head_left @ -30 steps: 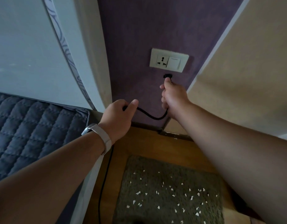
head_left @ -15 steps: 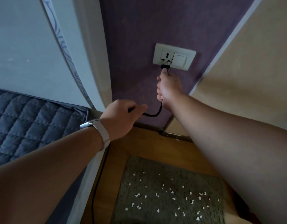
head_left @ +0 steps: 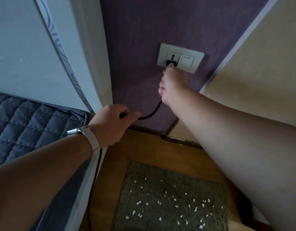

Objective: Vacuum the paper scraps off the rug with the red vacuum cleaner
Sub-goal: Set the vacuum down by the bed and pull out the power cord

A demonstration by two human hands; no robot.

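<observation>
Scraps (head_left: pixel 158 202): white paper bits scattered over the grey rug (head_left: pixel 210 189), bottom centre, none picked up. The rug lies on the wood floor (head_left: pixel 140 147), near the wall. Vacuum: not in view. Only its black cord (head_left: pixel 152 112) shows, so this looks like the power-up step, before any vacuuming.

Plug (head_left: pixel 170 63): black, at the lower holes of the socket (head_left: pixel 173 55), on a white plate on the purple wall (head_left: pixel 144 30). Can't tell if it's fully seated, since the fingers cover the joint.

Right hand (head_left: pixel 173 84): arm stretched out, fingers curled tight round the plug, tips right at the plate. The grip sits up at the plug body, probably so the push goes straight into the holes and not through the bendy cord.

Left hand (head_left: pixel 109 124), with a watch (head_left: pixel 87 135) on the wrist: lower and to the left, fingers and thumb closed round the cord. The cord sags in a loose curve between the hands. My read is that the left takes the weight of the run so nothing drags the plug sideways or back out.

Below the left hand the cord drops along the edge of the bed (head_left: pixel 27 124) and runs out the bottom of frame.

The switch (head_left: pixel 186 60) sits just right of the socket, untouched. It may need flipping before the vacuum gets power.
</observation>
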